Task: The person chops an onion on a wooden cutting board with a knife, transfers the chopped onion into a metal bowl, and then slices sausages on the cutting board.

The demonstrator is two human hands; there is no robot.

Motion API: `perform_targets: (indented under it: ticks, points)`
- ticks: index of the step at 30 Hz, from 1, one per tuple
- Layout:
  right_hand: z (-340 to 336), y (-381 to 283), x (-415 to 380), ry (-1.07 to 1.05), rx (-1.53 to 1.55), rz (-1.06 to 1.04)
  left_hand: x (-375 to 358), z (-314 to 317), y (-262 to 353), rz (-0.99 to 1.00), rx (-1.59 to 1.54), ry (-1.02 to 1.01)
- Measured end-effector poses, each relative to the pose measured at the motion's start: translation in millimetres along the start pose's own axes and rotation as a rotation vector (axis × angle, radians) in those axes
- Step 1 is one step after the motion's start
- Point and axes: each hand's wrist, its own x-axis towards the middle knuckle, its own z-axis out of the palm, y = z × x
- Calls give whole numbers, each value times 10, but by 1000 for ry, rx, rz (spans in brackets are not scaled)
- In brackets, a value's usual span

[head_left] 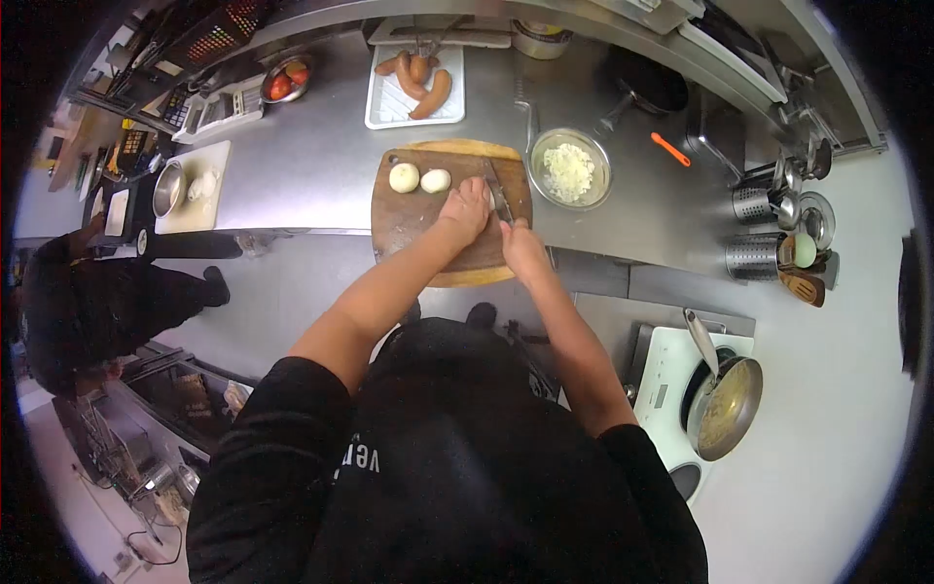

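My right hand (523,248) is closed around the handle of a kitchen knife (500,195), whose blade points away from me over a wooden cutting board (413,234). Just left of the blade, my left hand (467,206) presses down on the board with its fingers together; whatever lies under them is hidden. Two peeled onions (404,177) sit side by side at the board's upper left, near my left fingers. To the right of the board stands a metal bowl (605,185) holding chopped white pieces (568,171) that look like onion.
Sausages (432,95) lie on a white tray (385,115) behind the board. An orange-handled tool (670,149) rests at the right. A frying pan (725,414) stands on a white hob (666,365). Utensil holders (754,256) line the right edge. Another person (107,302) is at the left.
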Motion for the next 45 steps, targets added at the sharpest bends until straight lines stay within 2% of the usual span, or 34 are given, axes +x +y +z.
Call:
perform_targets:
  ticks: [3,7,10,12,14,18,23,28,30,35,36,38,40,45]
  points:
    - [-190,-96,-216,11,-19,54,-16,74,-1,10,-17,58]
    - [-241,-146,-347,-36,-59,64,3,28,68,-12,54,25]
    - [-159,-141,-316,-47,-47,83,-14,-36,43,-16,24,-25]
    - [-13,-73,-224,-38,-37,99,-43,-43,27,37,23,41]
    - [125,-16,-53,2,-3,42,-38,-8,14,37,47,54]
    - [-27,-64,-30,-18,-43,15,-44,111,-2,-2,66,136]
    - [-245,-191,-323,-33,-99,-4,-26,53,37,-7,57,78]
    - [-57,-133,-259,-37,-63,41,-21,96,43,-28,-6,30]
    - [88,-56,-141,-36,-33,41,-35,105,38,-2,86,75]
    - [23,-9,-30,-10,-43,-13,-53,133,-37,-12,11,155]
    - [-53,-68,-90,-11,-44,-18,-66,146,-53,-13,-23,147]
    - [-242,-200,-259,-98,-17,110,-97,148,-49,-9,-63,133]
    - [-249,-200,-330,-99,-36,103,-69,95,-20,-24,-38,-4]
    - [-223,-195,-329,-117,-63,94,-74,102,43,-51,-21,39]
